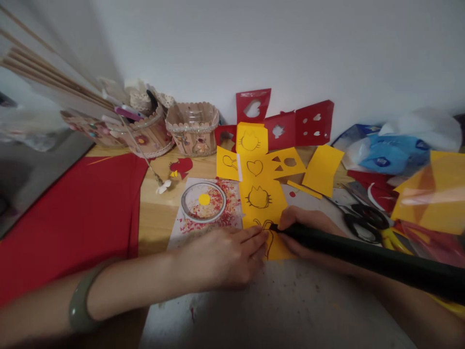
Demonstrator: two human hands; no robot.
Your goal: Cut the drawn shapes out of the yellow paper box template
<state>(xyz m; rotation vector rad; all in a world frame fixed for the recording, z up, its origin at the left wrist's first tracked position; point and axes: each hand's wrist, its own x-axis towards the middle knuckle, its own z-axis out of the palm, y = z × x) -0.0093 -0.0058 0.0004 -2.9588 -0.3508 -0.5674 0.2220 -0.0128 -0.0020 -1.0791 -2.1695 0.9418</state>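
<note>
A yellow paper cutout (265, 188), shaped like an unfolded box, lies on the grey mat with cat heads and a heart drawn on it in dark lines. My left hand (232, 254), a green bangle on its wrist, rests flat with fingers stretched over the lower panel. My right hand (308, 228) is closed around a long black pen-shaped tool (348, 249); its exact kind is unclear. The tool's tip meets the paper at a partly drawn outline, just beyond my left fingertips. Behind stands a red paper cutout (286, 130) with heart and other shaped holes.
A round clear lid (203, 201) sits among red and yellow paper crumbs. Black-handled scissors (363, 223) lie right of my right hand. Decorated wooden baskets (192, 128) stand at the back left, red sheets (83, 208) at left, a blue packet (394, 152) at right.
</note>
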